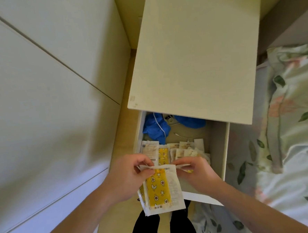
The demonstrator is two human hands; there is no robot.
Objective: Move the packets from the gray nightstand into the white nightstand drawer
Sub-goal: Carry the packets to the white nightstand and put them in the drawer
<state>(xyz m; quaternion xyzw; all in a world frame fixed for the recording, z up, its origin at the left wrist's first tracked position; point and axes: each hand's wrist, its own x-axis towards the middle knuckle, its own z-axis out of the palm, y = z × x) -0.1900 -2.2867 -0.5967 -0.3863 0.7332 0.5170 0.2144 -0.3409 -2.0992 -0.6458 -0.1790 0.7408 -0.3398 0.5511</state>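
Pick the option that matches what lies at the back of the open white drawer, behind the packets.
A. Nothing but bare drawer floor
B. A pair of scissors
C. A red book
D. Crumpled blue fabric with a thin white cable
D: crumpled blue fabric with a thin white cable across it fills the back of the drawer, behind the packets already laid there.

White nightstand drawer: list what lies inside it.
Inside the open white drawer: crumpled blue cloth, thin white cable, rows of flat pale packets. The nightstand top and both hands hide the rest.
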